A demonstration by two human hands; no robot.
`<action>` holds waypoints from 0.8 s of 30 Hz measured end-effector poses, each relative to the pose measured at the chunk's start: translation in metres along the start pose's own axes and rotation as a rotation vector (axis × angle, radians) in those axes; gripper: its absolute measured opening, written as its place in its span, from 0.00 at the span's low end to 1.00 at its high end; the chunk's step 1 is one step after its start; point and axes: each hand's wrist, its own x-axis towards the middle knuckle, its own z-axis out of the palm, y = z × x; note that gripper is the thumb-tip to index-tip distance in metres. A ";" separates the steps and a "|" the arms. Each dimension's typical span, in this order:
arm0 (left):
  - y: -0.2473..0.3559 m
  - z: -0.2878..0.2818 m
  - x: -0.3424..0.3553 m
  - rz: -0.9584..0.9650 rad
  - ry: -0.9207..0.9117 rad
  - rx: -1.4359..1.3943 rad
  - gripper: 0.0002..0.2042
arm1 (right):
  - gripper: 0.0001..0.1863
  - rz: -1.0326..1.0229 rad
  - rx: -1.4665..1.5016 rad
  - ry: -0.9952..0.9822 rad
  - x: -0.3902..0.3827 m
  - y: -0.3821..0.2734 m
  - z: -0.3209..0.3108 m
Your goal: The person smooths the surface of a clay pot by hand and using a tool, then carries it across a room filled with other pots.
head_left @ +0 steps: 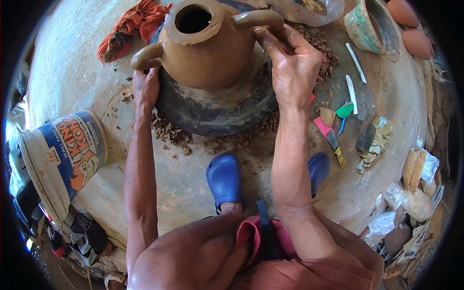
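A brown clay pot (pixel 208 63) with a round dark mouth and two looped handles stands on a dark round wheel (pixel 208 118). My left hand (pixel 145 87) is at the underside of the left handle (pixel 142 59), its fingers closed and mostly hidden behind the handle and pot. My right hand (pixel 292 65) has its thumb and fingers closed on the right handle (pixel 258 19), from below and outside.
Clay crumbs ring the wheel. A red cloth (pixel 140 21) lies back left, a bucket (pixel 87 154) at left. Tools (pixel 352 94), a spotted rag (pixel 374 142), a greenish basin (pixel 362 29) and reddish pots (pixel 411 38) sit right. My blue clogs (pixel 223 179) are below.
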 end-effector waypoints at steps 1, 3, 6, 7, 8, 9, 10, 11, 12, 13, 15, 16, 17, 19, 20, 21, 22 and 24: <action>-0.001 -0.002 -0.001 0.002 -0.001 0.001 0.24 | 0.12 0.036 -0.030 -0.011 0.001 -0.001 0.000; -0.005 -0.009 -0.001 -0.014 -0.028 -0.063 0.20 | 0.11 -0.036 -0.134 0.047 0.000 -0.012 0.006; -0.005 -0.011 0.004 0.038 -0.026 0.006 0.20 | 0.10 -0.158 -0.221 0.149 -0.003 -0.002 0.015; -0.003 -0.008 0.002 0.037 -0.029 0.006 0.20 | 0.09 -0.205 -0.195 0.191 -0.005 0.006 0.018; 0.006 -0.006 -0.002 -0.027 -0.034 -0.017 0.20 | 0.09 -0.064 -0.052 0.187 -0.010 0.006 0.021; 0.007 -0.005 -0.004 -0.060 -0.037 -0.026 0.20 | 0.09 -0.058 -0.050 0.189 -0.012 0.013 0.024; 0.009 -0.005 -0.003 -0.087 -0.037 -0.039 0.20 | 0.09 -0.096 0.021 0.214 -0.011 0.021 0.025; 0.003 -0.003 -0.002 -0.050 -0.028 -0.027 0.20 | 0.10 -0.134 0.093 0.240 -0.010 0.030 0.025; 0.002 -0.003 0.000 -0.012 -0.019 -0.014 0.19 | 0.10 -0.137 0.094 0.242 -0.011 0.039 0.021; 0.001 -0.005 0.002 -0.010 -0.019 -0.014 0.19 | 0.10 -0.120 0.169 0.184 -0.013 0.051 0.014; -0.001 -0.006 0.003 -0.015 -0.068 -0.049 0.19 | 0.10 -0.098 0.245 0.124 -0.013 0.053 0.005; -0.002 -0.006 0.005 -0.016 -0.069 -0.046 0.19 | 0.10 -0.092 0.177 0.102 -0.013 0.054 0.000; -0.008 -0.008 0.008 0.000 -0.073 -0.072 0.19 | 0.09 -0.086 0.105 0.072 -0.014 0.049 0.002; -0.021 -0.013 0.009 0.009 -0.073 -0.098 0.19 | 0.09 -0.085 0.110 0.077 -0.013 0.045 0.018; -0.021 -0.011 0.011 0.008 -0.082 -0.086 0.19 | 0.08 -0.090 0.120 0.100 -0.009 0.045 0.020; -0.020 -0.009 0.013 0.006 -0.091 -0.075 0.19 | 0.08 -0.090 0.121 0.105 -0.007 0.050 0.017; -0.020 -0.008 0.013 0.010 -0.094 -0.073 0.19 | 0.07 -0.170 0.119 0.108 -0.006 0.059 0.013; -0.011 -0.002 0.007 0.010 -0.041 -0.063 0.19 | 0.06 -0.248 0.103 0.112 -0.010 0.073 0.002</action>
